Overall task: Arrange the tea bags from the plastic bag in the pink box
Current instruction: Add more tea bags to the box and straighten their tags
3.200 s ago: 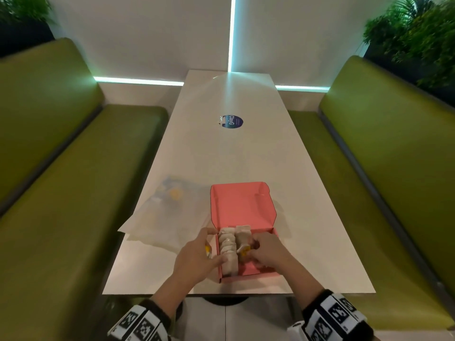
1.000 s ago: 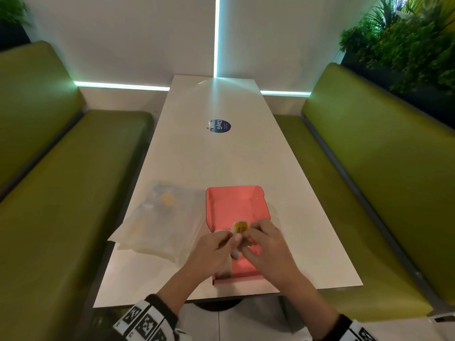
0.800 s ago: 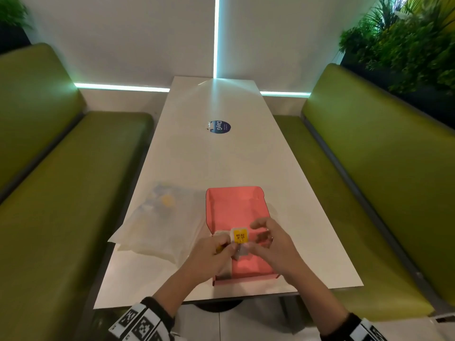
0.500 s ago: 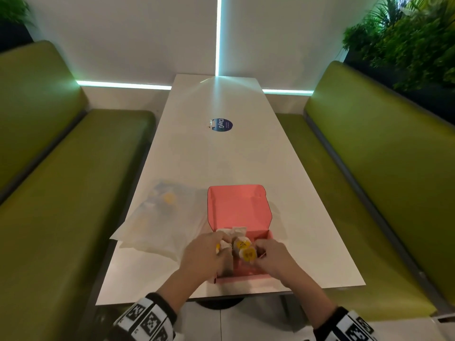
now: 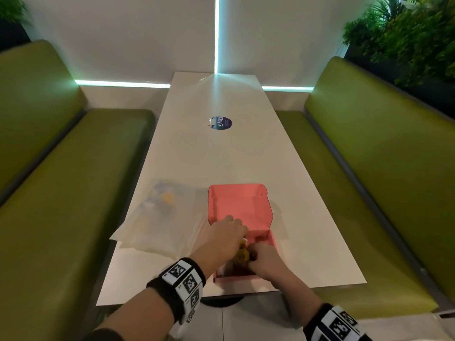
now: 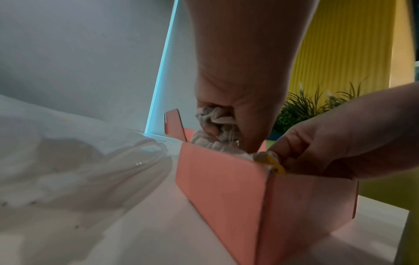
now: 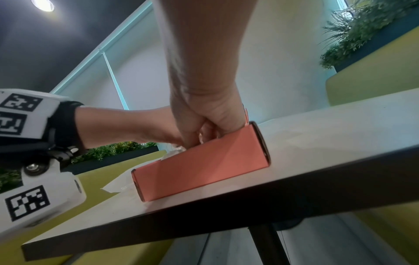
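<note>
Tea bags point(image 6: 215, 119) sit bunched in the pink box point(image 5: 264, 239), which stands at about 6 o'clock on the white table point(image 5: 221, 156), close to its near edge, with its lid point(image 5: 240, 205) folded back toward 12 o'clock. Most of the bags are hidden under the two hands; from the head view only a scrap of white paper and some yellow tags point(image 5: 242, 254) show between them. The left hand point(image 5: 225, 236) reaches into the box from 9 o'clock, and the left wrist view shows its fingers point(image 6: 249, 125) curled round a crumpled white clump of bags with strings trailing into the box. The right hand point(image 5: 264, 263) comes in from 5 o'clock with its fingers bent down inside the near end, next to a yellow tag; whether they actually pinch a bag cannot be made out, as the box wall point(image 7: 204, 161) hides the fingertips in the right wrist view. The plastic bag point(image 5: 160, 225) lies flat at 9 o'clock, just beside the box, clear and hazy, with a blurred yellow spot and pale shapes inside that are too soft to count. A round dark blue sticker point(image 5: 221, 123) lies on the table toward 12 o'clock. Green benches point(image 5: 61, 193) flank the table on both sides.
</note>
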`<state>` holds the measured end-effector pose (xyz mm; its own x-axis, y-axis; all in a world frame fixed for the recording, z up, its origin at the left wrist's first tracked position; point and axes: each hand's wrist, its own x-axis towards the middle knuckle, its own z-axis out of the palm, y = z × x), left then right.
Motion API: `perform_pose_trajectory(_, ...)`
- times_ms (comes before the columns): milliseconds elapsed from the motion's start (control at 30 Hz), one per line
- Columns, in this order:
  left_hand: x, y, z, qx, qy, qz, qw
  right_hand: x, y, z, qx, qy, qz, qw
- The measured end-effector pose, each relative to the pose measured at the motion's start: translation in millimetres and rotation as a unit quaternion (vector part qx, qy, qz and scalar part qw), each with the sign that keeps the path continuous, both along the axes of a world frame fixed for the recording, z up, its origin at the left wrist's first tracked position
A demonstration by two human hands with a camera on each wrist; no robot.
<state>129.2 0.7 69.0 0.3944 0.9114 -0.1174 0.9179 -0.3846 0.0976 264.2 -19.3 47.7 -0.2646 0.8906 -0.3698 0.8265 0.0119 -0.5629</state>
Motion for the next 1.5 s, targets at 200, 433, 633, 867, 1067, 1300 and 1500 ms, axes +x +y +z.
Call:
perform_pose_trajectory(200, -2.9, 2.4, 1.3, 0.003, -0.033, 0.056, 0.998, -6.2, 4.4, -7.4, 0.026, 0.047, -0.061, 0.997)
perform_pose_trajectory(433, -3.4, 4.5, -3.8, 0.02, -0.045, 0.076, 0.996, -11.0, 8.4, -15.0, 0.036, 0.038, -0.108, 0.993)
perform_pose_trajectory(633, -12.4, -1.8, -2.1, 0.083, -0.177, 0.149, 0.969, -15.1, 9.7, -18.6, 0.049, -0.019, -0.106, 0.993)
perform_pose_trajectory(867, -55.8, -26.8, -2.8, -0.033, -0.219, 0.274, 0.936, -11.1, 12.7, -17.2, 0.025, 0.01, -0.092, 0.995)
perform_pose_trajectory(1067, -53.3, -47.8, -17.3, -0.101, -0.151, 0.26, 0.948, -15.5, 14.9, -17.8, 0.044, 0.079, -0.134, 0.987)
perform_pose_trajectory(1300, -56.0, -44.2, -23.2, -0.105, -0.136, 0.236, 0.956, -17.4, 16.7, -20.5, 0.042, 0.088, -0.118, 0.988)
perform_pose_trajectory(1500, -60.6, -39.0, -19.5, -0.11, -0.14, 0.211, 0.961, -24.3, 15.8, -22.7, 0.064, 0.07, -0.12, 0.988)
